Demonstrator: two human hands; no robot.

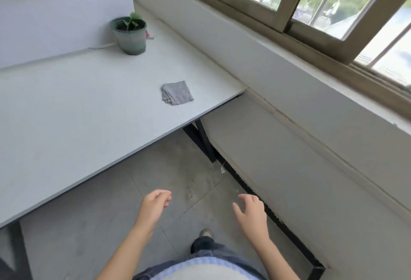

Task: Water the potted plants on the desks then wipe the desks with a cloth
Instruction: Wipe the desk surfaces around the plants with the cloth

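A small green seedling in a dark green pot [130, 36] stands at the far end of the white desk [66, 113], close to the partition. A folded grey cloth [176, 92] lies flat near the desk's right corner. Both my hands hang over the floor in front of the desk, well short of the cloth. My left hand [154, 205] is empty with its fingers loosely curled. My right hand [252, 214] is empty with its fingers spread. No watering can shows.
A white partition [55, 21] backs the desk. A grey wall with a window [322, 1] runs along the right. Black desk legs [201, 139] stand under the desk's corner. A white cable [102, 46] and a red scrap [148, 35] lie by the pot.
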